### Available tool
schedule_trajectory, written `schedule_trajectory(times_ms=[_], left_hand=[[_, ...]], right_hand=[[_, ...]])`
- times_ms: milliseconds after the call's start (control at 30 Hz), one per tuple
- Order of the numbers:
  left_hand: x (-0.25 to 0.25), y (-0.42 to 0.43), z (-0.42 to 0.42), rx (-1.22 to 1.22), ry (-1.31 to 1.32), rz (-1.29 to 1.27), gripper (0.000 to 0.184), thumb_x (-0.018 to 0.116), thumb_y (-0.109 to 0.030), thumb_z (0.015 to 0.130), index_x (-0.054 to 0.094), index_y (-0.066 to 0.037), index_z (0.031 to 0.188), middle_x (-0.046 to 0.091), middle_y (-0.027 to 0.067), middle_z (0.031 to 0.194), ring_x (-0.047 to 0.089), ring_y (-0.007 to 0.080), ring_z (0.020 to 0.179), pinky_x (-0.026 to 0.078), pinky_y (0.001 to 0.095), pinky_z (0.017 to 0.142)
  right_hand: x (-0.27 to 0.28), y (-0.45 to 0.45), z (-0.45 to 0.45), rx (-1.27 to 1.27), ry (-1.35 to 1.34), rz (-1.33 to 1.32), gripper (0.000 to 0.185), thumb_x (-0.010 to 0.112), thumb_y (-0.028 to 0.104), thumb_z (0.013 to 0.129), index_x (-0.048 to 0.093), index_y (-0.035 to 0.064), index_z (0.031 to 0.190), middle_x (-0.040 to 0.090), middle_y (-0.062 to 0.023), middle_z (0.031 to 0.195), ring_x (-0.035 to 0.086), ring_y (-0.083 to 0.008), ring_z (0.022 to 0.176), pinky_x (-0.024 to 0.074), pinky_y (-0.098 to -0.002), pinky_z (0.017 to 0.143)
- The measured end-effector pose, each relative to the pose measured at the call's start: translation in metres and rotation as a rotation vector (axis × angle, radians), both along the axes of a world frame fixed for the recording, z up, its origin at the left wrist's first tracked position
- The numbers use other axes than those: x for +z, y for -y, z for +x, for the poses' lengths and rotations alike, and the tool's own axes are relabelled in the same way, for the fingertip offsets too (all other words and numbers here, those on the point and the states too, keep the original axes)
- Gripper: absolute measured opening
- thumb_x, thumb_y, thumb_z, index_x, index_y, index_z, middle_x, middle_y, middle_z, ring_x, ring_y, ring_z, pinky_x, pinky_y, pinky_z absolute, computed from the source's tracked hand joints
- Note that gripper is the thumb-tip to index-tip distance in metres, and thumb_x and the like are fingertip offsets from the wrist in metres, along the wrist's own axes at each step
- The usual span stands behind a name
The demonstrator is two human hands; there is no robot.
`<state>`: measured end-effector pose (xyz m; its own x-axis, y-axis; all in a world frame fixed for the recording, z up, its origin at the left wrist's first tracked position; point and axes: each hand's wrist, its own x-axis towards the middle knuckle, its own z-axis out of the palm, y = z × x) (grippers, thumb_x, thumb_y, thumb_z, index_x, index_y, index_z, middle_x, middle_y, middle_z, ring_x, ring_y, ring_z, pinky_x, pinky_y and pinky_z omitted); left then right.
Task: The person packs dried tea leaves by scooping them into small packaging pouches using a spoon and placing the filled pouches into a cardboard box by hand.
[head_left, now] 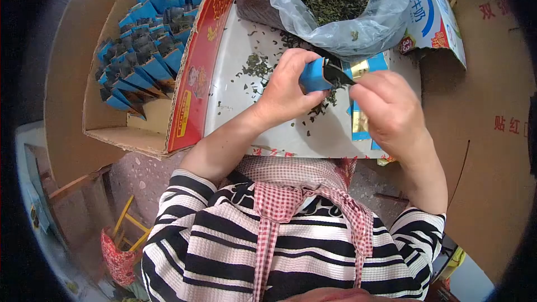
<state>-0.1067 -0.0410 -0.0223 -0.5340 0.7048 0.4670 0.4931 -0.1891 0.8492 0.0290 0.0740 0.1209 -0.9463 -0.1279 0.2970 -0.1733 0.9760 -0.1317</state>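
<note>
My left hand (285,86) is closed around a small blue packet (314,76), which lies tilted with its mouth towards the right. At that mouth, my right hand (390,109) pinches a dark thin piece (339,76). Whether this is the packet's inner lining or a separate tool, I cannot tell. Loose dried tea leaves (256,67) lie scattered on the white work surface (235,123) around and below my left hand. Beside and partly under my right hand are flat blue and gold packets (359,126). Both hands are just in front of a clear plastic bag (349,42) of dried leaves.
On the left stands a red-sided cardboard carton (193,84) holding many upright blue packets (148,50). A milk carton (433,17) is at the back right. Large brown cardboard (481,106) spreads along the right side. A yellow-framed stool (131,223) sits on the floor at lower left.
</note>
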Motion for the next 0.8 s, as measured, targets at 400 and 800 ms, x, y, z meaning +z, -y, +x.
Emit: schedule_trajectory(times_ms=[400,800], left_hand=[[0.001,-0.002,-0.001,0.008,0.067,0.019,0.047,0.078,-0.007,0.065,0.054,-0.002,0.105,0.054,0.0125,0.102,0.053,0.0277,0.1,0.044,0.0355,0.089],[0.003,-0.002,-0.004,-0.01,0.081,-0.001,0.052,0.079,-0.007,0.064,0.054,-0.002,0.11,0.053,0.0127,0.104,0.052,0.0271,0.102,0.043,0.0349,0.09]], right_hand=[[-0.023,-0.072,-0.053,-0.522,-0.248,-0.196,0.011,0.058,0.007,0.085,0.064,0.0018,0.091,0.066,-0.0145,0.082,0.063,-0.0327,0.077,0.0499,-0.0377,0.07],[-0.096,-0.099,-0.142,-0.716,-0.262,-0.503,0.015,0.063,0.01,0.083,0.07,0.0007,0.092,0.07,-0.0111,0.08,0.067,-0.0196,0.073,0.0529,-0.0321,0.066]])
